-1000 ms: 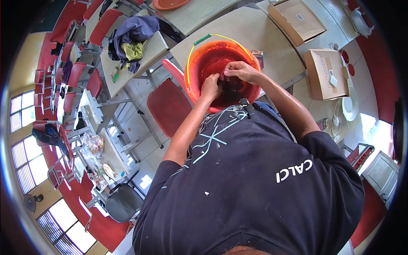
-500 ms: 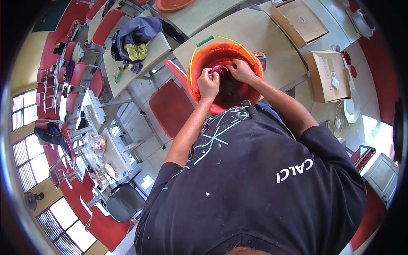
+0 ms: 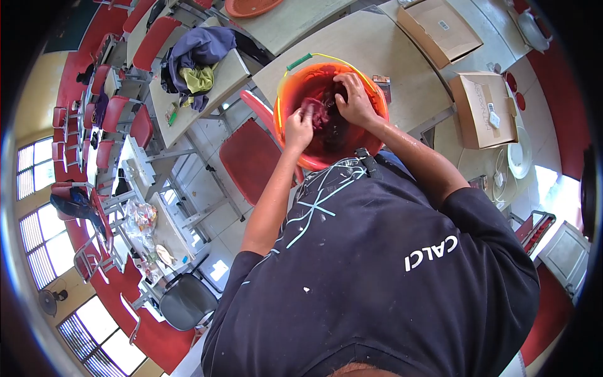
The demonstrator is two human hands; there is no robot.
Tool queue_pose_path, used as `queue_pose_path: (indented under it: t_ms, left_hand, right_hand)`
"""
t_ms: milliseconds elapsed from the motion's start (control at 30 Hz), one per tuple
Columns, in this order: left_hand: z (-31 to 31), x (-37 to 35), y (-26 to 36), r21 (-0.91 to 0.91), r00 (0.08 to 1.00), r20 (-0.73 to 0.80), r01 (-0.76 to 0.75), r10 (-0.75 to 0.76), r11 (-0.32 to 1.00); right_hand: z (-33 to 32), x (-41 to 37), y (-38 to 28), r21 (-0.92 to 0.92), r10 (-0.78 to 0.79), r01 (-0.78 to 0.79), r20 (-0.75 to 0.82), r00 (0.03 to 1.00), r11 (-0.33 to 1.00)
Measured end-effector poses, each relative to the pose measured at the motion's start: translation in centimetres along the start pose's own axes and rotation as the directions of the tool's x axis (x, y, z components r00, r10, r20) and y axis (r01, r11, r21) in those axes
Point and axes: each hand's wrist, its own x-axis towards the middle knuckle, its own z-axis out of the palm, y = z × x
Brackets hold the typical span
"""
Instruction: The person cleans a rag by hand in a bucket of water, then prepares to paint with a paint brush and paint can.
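An orange bucket [image 3: 380,125] with a yellow handle and a green grip holds dark reddish liquid and wet maroon cloth [image 3: 319,113]. At the bucket's left side, my left hand [image 3: 299,131] is closed on a bunched part of the cloth. My right hand [image 3: 357,102] is over the right part of the bucket, its fingers curved and apart, with nothing visible gripped in them. Dark liquid or cloth lies below that hand; which of the two I cannot tell. Both forearms look wet.
The bucket stands by the edge of a grey table [image 3: 402,56]. Cardboard boxes [image 3: 440,28] are at the right. A red chair [image 3: 250,160] is left of the bucket. Purple and yellow-green clothes [image 3: 200,60] lie on another table.
My left hand has moved slightly left and down with the cloth. My right hand has let go of the cloth, moved up and spread its fingers.
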Motion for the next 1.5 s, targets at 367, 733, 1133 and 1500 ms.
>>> queue_pose_path:
  t_ms: [367, 733, 1133, 1500]
  left_hand:
    - [-0.8, -0.5, -0.3, -0.417, 0.984, 0.129, 0.166, -0.123, 0.894]
    - [-1.6, -0.5, -0.3, -0.41, 0.998, 0.002, 0.054, -0.059, 0.911]
    - [-10.7, -2.7, 18.3, -0.611, 0.763, 0.554, 0.102, 0.332, 0.785]
    - [-16.9, -3.1, 27.1, -0.463, 0.626, 0.637, -0.155, 0.449, 0.873]
  right_hand:
    - [1.0, -2.2, 1.7, 0.062, -0.049, -0.001, 0.797, 0.602, 0.998]
    - [-2.5, -0.8, -1.5, 0.101, 0.24, -0.369, 0.598, 0.765, 0.924]
    - [-7.9, 2.0, -7.0, 0.431, 0.096, -0.477, 0.657, 0.748, 0.766]
    - [-8.6, 5.4, -13.1, 0.244, -0.079, 0.115, -0.151, 0.985, 0.963]
